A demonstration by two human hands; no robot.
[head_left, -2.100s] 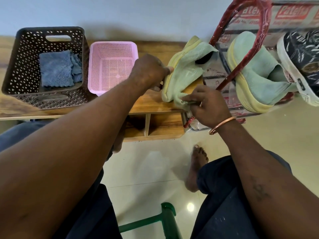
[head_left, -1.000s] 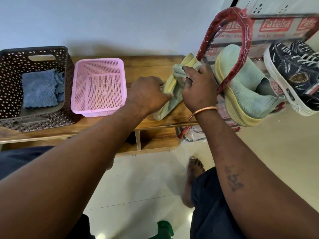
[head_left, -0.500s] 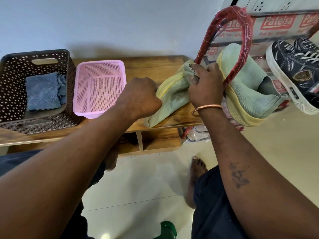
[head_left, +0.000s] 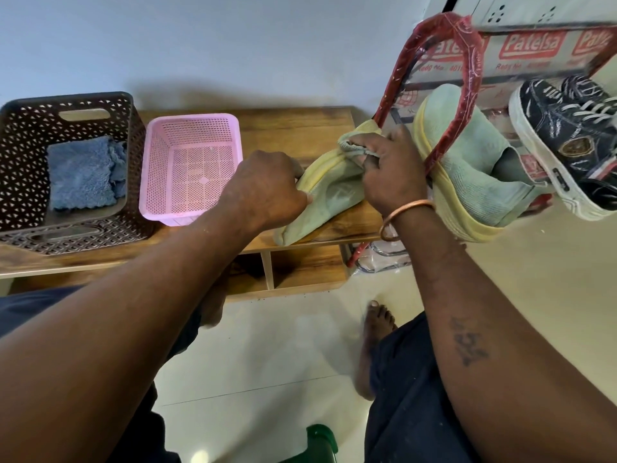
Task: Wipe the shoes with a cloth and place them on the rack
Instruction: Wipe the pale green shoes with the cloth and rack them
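Holding the shoe (head_left: pixel 334 195) on its side on the bench (head_left: pixel 300 125), I have it at the right end of the top, one end at the front edge and the other pointing toward the rack (head_left: pixel 471 65). Its yellow sole edge faces up and left, its pale green upper faces me. My left hand (head_left: pixel 267 188) grips it from the left, fingers curled round the sole side. My right hand (head_left: pixel 394 172) has its fingers closed on the cloth (head_left: pixel 349 142), bunched up and pressed against the shoe's far end; a copper bangle (head_left: pixel 407 213) sits on that wrist. Just beyond my right hand the rack's red-wrapped frame loops up, and the second shoe (head_left: pixel 474 175), same green and yellow, leans on the rack behind it. A dark sneaker (head_left: pixel 561 138) with a white sole stands beside that one, further right. To the left of my hands, on the same bench, is a pink basket (head_left: pixel 197 117), and touching or nearly touching its left side a brown basket (head_left: pixel 23 155) with a blue cloth (head_left: pixel 80 172) lying inside. Below the bench my bare foot (head_left: pixel 377 332) rests on the pale tiled floor.
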